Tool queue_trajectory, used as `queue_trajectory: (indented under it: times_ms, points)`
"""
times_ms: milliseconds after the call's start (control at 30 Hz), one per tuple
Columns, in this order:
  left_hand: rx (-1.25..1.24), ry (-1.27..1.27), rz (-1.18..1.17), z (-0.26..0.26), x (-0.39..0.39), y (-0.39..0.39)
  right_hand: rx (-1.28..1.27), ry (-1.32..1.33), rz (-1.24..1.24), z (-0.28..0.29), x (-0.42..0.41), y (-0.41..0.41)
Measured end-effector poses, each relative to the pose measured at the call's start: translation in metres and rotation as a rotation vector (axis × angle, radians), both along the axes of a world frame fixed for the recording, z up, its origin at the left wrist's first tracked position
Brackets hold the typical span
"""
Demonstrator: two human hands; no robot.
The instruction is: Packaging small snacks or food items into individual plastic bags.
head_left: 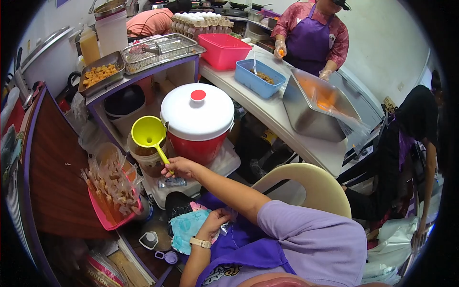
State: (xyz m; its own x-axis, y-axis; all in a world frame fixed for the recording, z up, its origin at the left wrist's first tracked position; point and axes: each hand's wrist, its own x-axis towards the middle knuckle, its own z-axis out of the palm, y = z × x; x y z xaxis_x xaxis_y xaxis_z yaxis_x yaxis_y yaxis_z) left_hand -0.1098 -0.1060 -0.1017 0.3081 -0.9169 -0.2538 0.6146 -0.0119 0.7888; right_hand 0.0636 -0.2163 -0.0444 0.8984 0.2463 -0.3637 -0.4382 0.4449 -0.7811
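Note:
My right hand (179, 167) grips the handle of a yellow-green plastic funnel (145, 132). The funnel's bowl is over a clear plastic tub (147, 161) holding brown liquid, partly hidden beneath it. At my lap, my left hand (218, 219), with a watch on its wrist, has its fingertips closed on what looks like thin clear plastic (225, 229). A turquoise patterned cloth (190, 227) lies beside that hand. Left of the tub, a pink basket (114, 226) is filled with knotted plastic bags (114, 193) of orange-brown liquid.
A red cooler (197, 149) with a white lid stands just beyond my right hand. Behind it, a table (229, 80) bears a pink tub (224, 52), a blue container (260, 80) and a steel pan (315, 118). A gloved co-worker (310, 39) stands there. A plastic chair (330, 184) is at right.

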Motion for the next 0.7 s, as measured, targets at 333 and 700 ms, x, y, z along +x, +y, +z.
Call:
queue_trajectory:
  times_ms: [333,700]
  points:
    - [0.005,-0.001,0.015,-0.004,0.001,0.002,0.129,-0.073,0.145,0.002,-0.002,-0.002]
    - [-0.02,0.079,0.042,0.003,-0.001,-0.001,0.143,-0.16,0.276,0.004,0.0,0.003]
